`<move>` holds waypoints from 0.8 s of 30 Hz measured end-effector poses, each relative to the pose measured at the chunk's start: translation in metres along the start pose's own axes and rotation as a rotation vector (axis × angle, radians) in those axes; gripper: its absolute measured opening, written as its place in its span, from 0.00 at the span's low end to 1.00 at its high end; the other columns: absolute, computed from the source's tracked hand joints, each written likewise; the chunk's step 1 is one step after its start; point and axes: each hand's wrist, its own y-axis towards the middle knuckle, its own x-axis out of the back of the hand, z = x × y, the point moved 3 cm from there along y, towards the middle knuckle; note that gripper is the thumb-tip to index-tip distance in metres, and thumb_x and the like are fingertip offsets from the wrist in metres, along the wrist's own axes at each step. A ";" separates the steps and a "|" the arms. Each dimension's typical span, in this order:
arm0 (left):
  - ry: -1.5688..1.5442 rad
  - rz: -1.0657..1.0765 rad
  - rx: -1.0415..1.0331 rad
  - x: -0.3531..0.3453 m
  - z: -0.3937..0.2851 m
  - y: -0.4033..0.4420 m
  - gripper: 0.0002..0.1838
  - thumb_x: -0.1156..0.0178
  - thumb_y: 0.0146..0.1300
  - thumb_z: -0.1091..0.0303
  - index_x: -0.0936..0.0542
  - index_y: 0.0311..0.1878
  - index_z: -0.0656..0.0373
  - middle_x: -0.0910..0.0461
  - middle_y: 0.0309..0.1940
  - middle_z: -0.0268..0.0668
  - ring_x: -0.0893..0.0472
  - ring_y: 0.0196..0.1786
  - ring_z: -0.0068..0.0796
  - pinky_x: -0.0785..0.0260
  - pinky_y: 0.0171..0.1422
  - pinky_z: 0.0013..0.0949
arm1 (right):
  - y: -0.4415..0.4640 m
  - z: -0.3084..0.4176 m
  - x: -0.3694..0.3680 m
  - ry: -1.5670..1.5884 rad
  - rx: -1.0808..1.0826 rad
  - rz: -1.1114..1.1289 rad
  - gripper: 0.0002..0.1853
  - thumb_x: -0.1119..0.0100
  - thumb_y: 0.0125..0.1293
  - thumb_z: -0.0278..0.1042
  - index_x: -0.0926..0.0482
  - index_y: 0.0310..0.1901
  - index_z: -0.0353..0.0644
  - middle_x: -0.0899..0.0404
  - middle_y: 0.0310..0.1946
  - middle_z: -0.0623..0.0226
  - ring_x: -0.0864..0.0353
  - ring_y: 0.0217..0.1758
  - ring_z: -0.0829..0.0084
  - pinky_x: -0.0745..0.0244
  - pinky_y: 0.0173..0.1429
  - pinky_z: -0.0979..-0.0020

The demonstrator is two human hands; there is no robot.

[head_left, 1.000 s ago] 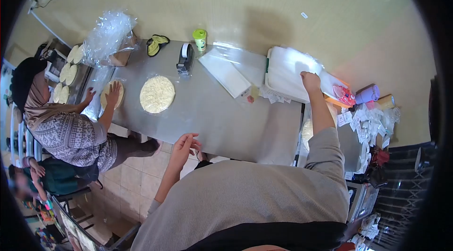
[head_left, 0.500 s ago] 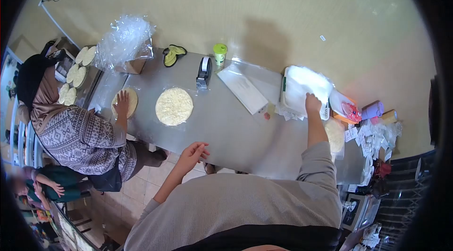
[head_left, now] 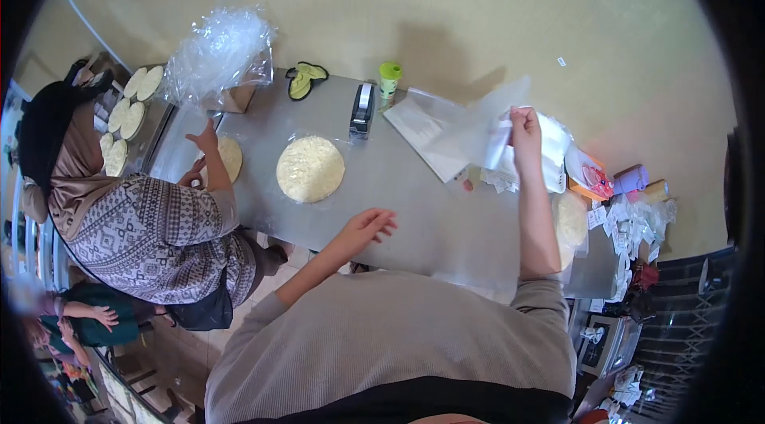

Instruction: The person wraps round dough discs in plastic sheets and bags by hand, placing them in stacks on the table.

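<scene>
My right hand (head_left: 524, 137) pinches a thin, see-through whitish plastic sheet (head_left: 476, 131), lifted beside a white basket (head_left: 556, 173) with a stack of white sheets in it. Over the table's front edge hovers my left hand (head_left: 368, 231), its fingers loosely stretched and nothing in them. Beyond that hand, a round pale flatbread (head_left: 311, 169) lies on clear film. A black tape dispenser (head_left: 362, 111) stands behind the bread, and a flat white pack (head_left: 426, 137) rests to its right.
At left a co-worker (head_left: 143, 225) reaches over another flatbread (head_left: 229, 159). A heap of clear plastic bags (head_left: 219, 57), a green cup (head_left: 389, 80) and a green-black cloth item (head_left: 306, 80) line the back. Labels (head_left: 629, 221) and more flatbread (head_left: 570, 218) are at right.
My right hand has lifted a sheet up from the basket. My left hand has moved up and right over the table's edge. The co-worker's hand has come off the flatbread.
</scene>
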 end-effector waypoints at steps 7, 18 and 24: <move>-0.297 -0.282 -0.028 0.019 0.007 0.047 0.24 0.51 0.70 0.51 0.30 0.62 0.58 0.27 0.56 0.36 0.27 0.55 0.26 0.36 0.58 0.31 | -0.090 -0.051 -0.136 0.326 -0.294 0.007 0.13 0.50 0.70 0.40 0.36 0.38 0.39 0.25 0.34 0.63 0.19 0.26 0.71 0.20 0.28 0.72; 0.028 -0.514 -0.142 0.093 0.049 0.026 0.13 0.40 0.63 0.58 0.20 0.33 0.60 0.21 0.25 0.30 0.28 0.26 0.18 0.35 0.33 0.24 | -0.152 -0.082 -0.177 -0.738 -0.193 0.433 0.21 0.41 0.61 0.54 0.28 0.27 0.42 0.26 0.16 0.66 0.25 0.22 0.71 0.31 0.29 0.68; 0.515 -0.411 -0.118 0.088 0.005 -0.003 0.22 0.33 0.55 0.54 0.28 0.21 0.63 0.29 0.14 0.34 0.33 0.21 0.20 0.38 0.26 0.30 | -0.143 -0.021 -0.240 -0.496 0.023 0.724 0.19 0.43 0.61 0.54 0.26 0.31 0.43 0.24 0.22 0.67 0.23 0.25 0.68 0.29 0.32 0.66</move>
